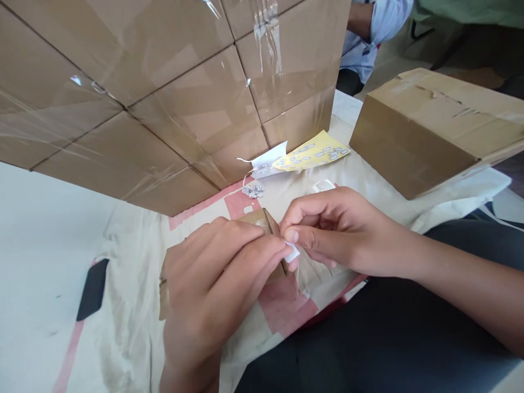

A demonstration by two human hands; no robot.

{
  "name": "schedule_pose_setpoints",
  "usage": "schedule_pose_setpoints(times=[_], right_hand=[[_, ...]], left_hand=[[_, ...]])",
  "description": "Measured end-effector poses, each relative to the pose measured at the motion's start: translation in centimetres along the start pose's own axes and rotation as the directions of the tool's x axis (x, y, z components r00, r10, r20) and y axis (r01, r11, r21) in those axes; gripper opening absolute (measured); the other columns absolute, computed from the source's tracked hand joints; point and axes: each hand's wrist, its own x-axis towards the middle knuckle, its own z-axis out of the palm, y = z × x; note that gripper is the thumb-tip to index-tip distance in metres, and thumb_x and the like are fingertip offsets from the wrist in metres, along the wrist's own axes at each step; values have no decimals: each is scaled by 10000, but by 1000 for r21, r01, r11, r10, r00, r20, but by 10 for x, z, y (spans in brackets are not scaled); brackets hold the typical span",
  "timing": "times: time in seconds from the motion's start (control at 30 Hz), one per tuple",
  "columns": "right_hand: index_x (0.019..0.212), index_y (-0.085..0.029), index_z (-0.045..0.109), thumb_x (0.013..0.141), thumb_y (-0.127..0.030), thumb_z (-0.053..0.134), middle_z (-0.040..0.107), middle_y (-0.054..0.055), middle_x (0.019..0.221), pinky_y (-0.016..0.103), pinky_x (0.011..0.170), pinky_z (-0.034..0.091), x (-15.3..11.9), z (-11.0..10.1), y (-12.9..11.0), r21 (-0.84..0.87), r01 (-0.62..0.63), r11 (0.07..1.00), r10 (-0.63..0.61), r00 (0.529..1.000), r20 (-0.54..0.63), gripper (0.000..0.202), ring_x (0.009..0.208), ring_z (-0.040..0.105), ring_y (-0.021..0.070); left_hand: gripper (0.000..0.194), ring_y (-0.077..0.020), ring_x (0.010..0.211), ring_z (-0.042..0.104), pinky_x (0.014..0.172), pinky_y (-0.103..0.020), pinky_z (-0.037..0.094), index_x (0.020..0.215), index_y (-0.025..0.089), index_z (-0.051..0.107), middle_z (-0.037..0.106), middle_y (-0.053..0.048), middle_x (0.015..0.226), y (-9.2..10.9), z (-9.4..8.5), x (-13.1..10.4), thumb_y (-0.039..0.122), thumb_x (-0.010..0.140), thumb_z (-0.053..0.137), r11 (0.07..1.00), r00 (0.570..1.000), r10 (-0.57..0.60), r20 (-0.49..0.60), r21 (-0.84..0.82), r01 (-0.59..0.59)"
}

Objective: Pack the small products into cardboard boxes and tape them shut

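A small white piece point(292, 252) is pinched between the fingertips of my left hand point(221, 273) and my right hand point(339, 232). Both hands have their fingers closed on it and meet just in front of the body. Beneath my left hand lies a small cardboard box point(272, 224), mostly covered by that hand. Beyond the hands, a yellow sheet point(313, 153) with many small pale labels leans by the box stack, beside a white paper point(270, 161). Crumpled scraps point(254, 191) lie near it.
Taped cardboard boxes point(176, 103) form a tall stack behind. Another large box point(413, 142) stands at right. A black phone-like object point(93, 289) lies at left on the cloth point(131, 305). A person's sleeve point(387, 22) shows at the upper right.
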Motion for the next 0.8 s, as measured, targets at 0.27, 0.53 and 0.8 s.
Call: schedule_pose_setpoints(times=[0.27, 0.53, 0.8], right_hand=[[756, -176, 616, 988, -253, 591, 710, -8, 701, 222, 478, 361, 0, 3, -3, -74, -25, 997, 21, 998, -60, 245, 519, 539, 71], [774, -205, 605, 982, -198, 558, 731, 1, 744, 245, 582, 505, -2, 4, -4, -177, 26, 984, -42, 995, -89, 213, 667, 674, 133], [767, -209, 611, 968, -196, 584, 725, -4, 741, 247, 602, 516, -2, 5, -5, -191, 24, 981, -47, 993, -113, 203, 674, 668, 131]], left_hand=[[136, -147, 717, 606, 681, -311, 458, 895, 247, 665, 652, 10, 810, -3, 2, -1, 120, 938, 645, 995, 995, 48, 86, 80, -55], [166, -162, 752, 626, 694, -328, 477, 972, 245, 663, 685, -5, 858, -6, 3, 4, 95, 907, 692, 984, 994, 108, 15, 141, -109], [109, -153, 717, 637, 661, -316, 467, 976, 242, 687, 703, -7, 843, -11, 7, -2, 155, 911, 703, 949, 974, 224, -19, 234, -214]])
